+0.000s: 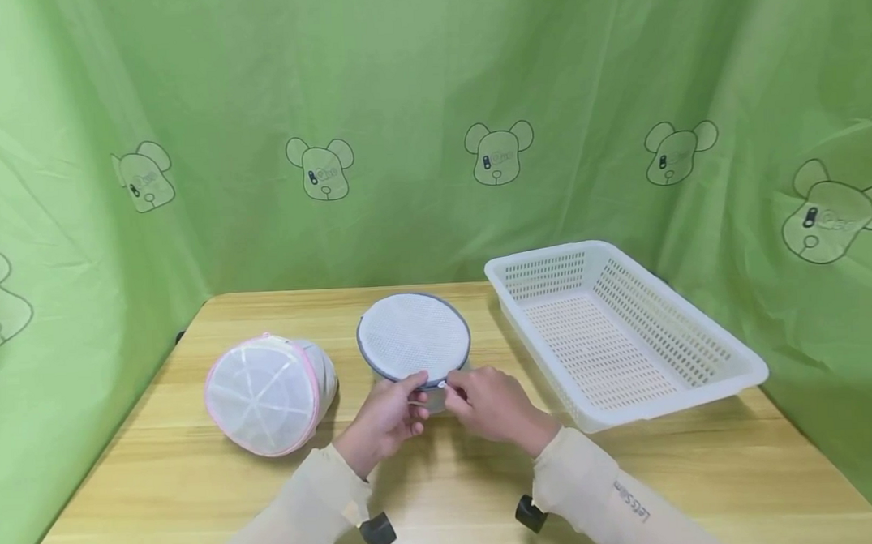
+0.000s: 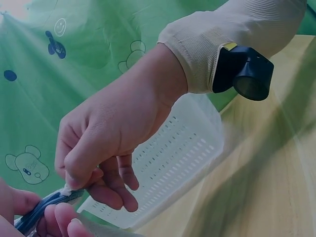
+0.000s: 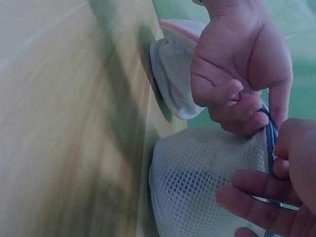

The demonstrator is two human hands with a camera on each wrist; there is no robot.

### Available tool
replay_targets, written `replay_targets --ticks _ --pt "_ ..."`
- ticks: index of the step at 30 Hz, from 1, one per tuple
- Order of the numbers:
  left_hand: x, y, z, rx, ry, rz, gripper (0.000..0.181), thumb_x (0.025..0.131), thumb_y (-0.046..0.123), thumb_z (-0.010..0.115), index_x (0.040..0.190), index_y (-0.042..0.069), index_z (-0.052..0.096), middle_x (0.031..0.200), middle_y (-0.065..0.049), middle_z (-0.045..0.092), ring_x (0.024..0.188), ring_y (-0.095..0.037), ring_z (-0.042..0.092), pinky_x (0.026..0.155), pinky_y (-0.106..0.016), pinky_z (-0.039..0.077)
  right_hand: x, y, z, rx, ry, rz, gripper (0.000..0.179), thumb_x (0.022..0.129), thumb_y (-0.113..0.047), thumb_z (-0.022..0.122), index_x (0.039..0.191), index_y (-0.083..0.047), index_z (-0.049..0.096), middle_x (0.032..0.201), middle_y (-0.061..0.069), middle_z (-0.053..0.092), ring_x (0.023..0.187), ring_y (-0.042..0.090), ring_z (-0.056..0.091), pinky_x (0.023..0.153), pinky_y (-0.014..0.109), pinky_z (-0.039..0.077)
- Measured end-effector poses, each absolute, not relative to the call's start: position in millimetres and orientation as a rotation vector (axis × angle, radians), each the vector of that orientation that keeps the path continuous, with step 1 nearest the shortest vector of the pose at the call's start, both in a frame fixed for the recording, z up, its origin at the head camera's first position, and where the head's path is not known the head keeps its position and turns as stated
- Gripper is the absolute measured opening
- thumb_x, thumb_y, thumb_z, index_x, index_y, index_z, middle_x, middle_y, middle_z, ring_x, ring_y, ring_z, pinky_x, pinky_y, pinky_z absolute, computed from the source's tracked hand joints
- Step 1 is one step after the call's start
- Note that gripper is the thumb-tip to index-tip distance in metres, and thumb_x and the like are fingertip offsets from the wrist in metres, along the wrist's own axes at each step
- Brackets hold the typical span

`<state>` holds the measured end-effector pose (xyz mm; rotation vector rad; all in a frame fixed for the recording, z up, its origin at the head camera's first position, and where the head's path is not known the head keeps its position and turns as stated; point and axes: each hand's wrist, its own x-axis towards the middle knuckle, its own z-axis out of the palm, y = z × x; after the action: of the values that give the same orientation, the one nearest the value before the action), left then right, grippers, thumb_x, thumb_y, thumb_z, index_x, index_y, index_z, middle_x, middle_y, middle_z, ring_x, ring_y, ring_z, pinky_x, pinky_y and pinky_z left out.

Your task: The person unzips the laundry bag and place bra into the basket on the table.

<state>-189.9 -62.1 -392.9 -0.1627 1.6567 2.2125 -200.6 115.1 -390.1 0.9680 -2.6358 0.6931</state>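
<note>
A round white mesh laundry bag (image 1: 413, 338) with a dark blue-grey zippered rim stands at the table's middle. My left hand (image 1: 386, 422) pinches its near edge between thumb and fingers. Close beside it, my right hand (image 1: 496, 407) pinches the small white zipper pull (image 1: 442, 384) at the rim. In the left wrist view the blue zipper edge (image 2: 42, 210) runs between both hands. The right wrist view shows the bag's mesh side (image 3: 197, 182), with something dark faintly visible through it. What lies inside is unclear.
A second laundry bag (image 1: 262, 397), white with a pink rim, lies at the left. A large white plastic basket (image 1: 541, 332) with slotted walls stands on the right. All rest on a wooden table (image 1: 160, 487) before a green curtain (image 1: 412, 70).
</note>
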Motion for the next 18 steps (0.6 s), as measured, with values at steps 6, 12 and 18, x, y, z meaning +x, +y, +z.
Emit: replay_targets --ticks 6,12,18 --pt "-190.0 -64.6 -393.3 -0.174 1.661 2.218 0.016 0.098 0.023 0.056 0.097 0.008 0.055 0.073 0.003 0.051 0.056 -0.005 0.048 0.051 -0.018 0.038 -202.0 117.4 -390.5 0.965 -2.641 0.695 0.030 0.087 -0.010 0.055 0.062 -0.018 0.041 0.051 -0.012 0.033 0.044 -0.001 0.026 0.039 0.014 0.021" --pt "-190.8 -65.5 -392.8 -0.202 1.664 2.227 0.013 0.097 0.020 0.056 0.092 0.009 0.053 0.071 0.003 0.050 0.055 -0.006 0.047 0.049 -0.018 0.038 -203.5 120.5 -391.0 0.935 -2.634 0.676 0.031 0.086 -0.011 0.055 0.061 -0.019 0.039 0.051 -0.012 0.032 0.045 -0.001 0.027 0.039 0.016 0.023" --pt "-191.4 -67.4 -392.6 -0.210 1.668 2.232 0.013 0.097 0.019 0.056 0.089 0.009 0.053 0.070 0.002 0.050 0.054 -0.006 0.047 0.049 -0.018 0.038 -204.8 123.0 -391.4 0.919 -2.638 0.658 0.031 0.086 -0.012 0.055 0.061 -0.019 0.039 0.051 -0.013 0.033 0.045 0.000 0.030 0.039 0.017 0.024"
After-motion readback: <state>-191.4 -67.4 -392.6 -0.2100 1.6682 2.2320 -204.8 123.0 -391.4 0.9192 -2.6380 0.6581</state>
